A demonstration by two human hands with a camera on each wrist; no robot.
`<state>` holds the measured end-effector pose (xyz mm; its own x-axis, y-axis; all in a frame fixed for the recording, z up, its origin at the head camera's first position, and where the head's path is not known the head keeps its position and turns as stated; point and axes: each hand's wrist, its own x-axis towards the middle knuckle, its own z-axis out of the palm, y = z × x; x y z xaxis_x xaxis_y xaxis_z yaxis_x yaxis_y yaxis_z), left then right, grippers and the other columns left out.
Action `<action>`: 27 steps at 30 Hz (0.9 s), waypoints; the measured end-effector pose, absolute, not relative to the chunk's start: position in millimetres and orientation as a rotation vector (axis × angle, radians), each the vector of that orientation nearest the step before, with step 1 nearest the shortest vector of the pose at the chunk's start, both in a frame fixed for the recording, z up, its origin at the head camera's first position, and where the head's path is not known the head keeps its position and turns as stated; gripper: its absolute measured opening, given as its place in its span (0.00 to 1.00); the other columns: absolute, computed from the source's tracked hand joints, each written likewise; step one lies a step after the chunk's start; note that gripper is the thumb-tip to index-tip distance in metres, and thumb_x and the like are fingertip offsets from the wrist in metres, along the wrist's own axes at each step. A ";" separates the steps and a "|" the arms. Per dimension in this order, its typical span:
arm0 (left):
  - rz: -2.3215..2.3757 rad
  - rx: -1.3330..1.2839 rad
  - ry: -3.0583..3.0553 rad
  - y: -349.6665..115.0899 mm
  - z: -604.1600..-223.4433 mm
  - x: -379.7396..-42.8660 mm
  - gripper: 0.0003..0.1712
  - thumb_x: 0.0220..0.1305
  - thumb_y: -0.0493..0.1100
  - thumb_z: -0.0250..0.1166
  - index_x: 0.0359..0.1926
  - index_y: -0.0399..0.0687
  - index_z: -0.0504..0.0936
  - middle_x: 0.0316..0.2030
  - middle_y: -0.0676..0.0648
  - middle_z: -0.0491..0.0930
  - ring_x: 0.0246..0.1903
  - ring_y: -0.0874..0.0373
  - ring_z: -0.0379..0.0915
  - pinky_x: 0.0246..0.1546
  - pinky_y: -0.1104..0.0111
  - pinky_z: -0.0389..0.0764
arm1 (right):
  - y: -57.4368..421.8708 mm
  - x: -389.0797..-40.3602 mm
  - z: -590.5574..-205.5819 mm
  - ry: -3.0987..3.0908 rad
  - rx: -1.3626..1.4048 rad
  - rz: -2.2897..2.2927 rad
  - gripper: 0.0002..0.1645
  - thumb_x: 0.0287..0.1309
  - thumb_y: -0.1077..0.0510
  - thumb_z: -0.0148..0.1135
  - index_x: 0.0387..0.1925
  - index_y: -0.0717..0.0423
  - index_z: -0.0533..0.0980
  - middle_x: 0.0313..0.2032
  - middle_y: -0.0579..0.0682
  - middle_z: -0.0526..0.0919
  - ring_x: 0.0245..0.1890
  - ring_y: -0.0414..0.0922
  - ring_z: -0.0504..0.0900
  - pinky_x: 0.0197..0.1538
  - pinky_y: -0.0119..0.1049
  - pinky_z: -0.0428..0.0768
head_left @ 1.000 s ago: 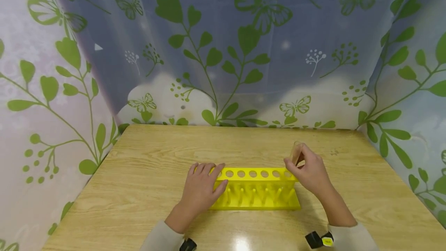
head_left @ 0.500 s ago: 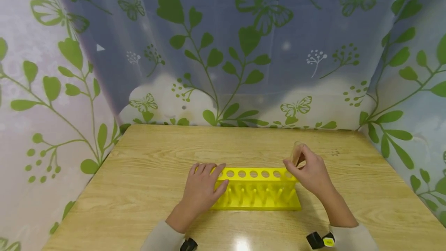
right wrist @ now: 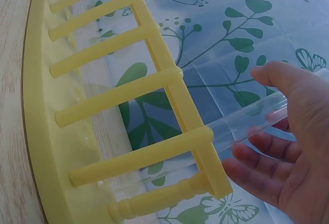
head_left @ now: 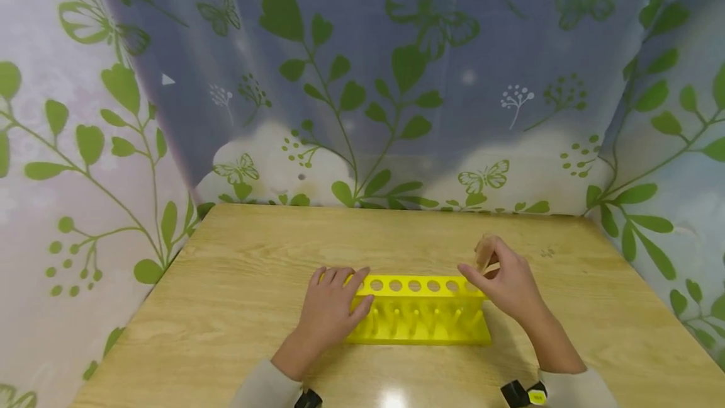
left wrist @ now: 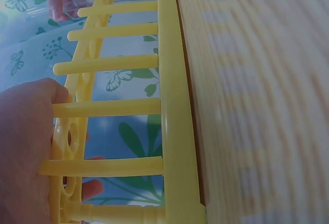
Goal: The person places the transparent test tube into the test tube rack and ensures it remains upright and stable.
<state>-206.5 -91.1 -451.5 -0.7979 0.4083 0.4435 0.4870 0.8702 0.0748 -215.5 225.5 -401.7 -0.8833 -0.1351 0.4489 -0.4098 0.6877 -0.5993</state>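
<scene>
A yellow test tube rack (head_left: 419, 335) stands on the table, with a row of holes along its top and pegs below. My left hand (head_left: 331, 307) grips the rack's left end, thumb in front and fingers over the top rail; the left wrist view shows fingertips (left wrist: 92, 189) behind the rail. A clear test tube (right wrist: 241, 124) passes through the end hole at the right, its lower part reaching down toward the base. Around its upper part is my right hand (head_left: 506, 279), thumb lifted away and fingers loosely bent beside the glass.
The wooden table (head_left: 255, 238) extends around the rack on all sides. Behind it hangs a blue and white curtain (head_left: 362, 112) with green leaves and butterflies, and similar patterned cloth (head_left: 102, 143) covers the sides. Black wrist devices (head_left: 515, 393) sit at the cuffs.
My right thumb and fingers have spread a little apart at the test tube. The left hand keeps its grip on the rack. The whole head view has shifted slightly.
</scene>
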 end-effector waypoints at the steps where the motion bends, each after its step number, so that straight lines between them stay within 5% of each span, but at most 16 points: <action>1: -0.262 -0.663 -2.619 -91.1 -451.8 -205.9 0.27 0.68 0.60 0.55 0.63 0.56 0.74 0.51 0.49 0.78 0.52 0.48 0.73 0.60 0.47 0.66 | 225.5 -214.8 -401.9 -2.538 0.419 1.037 0.20 0.58 0.52 0.69 0.31 0.53 0.64 0.32 0.48 0.71 0.32 0.44 0.76 0.33 0.31 0.80; 10: -0.274 -0.676 -2.622 -92.2 -448.9 -206.4 0.28 0.69 0.60 0.53 0.64 0.55 0.73 0.52 0.48 0.77 0.53 0.48 0.72 0.61 0.48 0.65 | 228.1 -218.5 -400.9 -2.579 0.430 1.078 0.23 0.58 0.50 0.69 0.41 0.58 0.65 0.51 0.58 0.74 0.52 0.57 0.75 0.49 0.56 0.78; 22: -0.381 -0.708 -2.720 -91.9 -448.8 -201.1 0.28 0.71 0.59 0.52 0.66 0.56 0.71 0.55 0.47 0.76 0.58 0.47 0.69 0.64 0.43 0.60 | 236.9 -214.8 -411.6 -2.664 0.546 1.050 0.27 0.55 0.50 0.71 0.48 0.53 0.65 0.60 0.60 0.71 0.58 0.60 0.69 0.55 0.64 0.69; 27: -0.479 -0.701 -2.733 -92.3 -443.2 -202.3 0.28 0.72 0.59 0.51 0.67 0.56 0.69 0.58 0.45 0.74 0.61 0.46 0.67 0.65 0.41 0.57 | 240.3 -211.0 -412.3 -2.729 0.559 1.034 0.37 0.56 0.47 0.70 0.61 0.54 0.64 0.65 0.61 0.65 0.64 0.65 0.63 0.55 0.68 0.66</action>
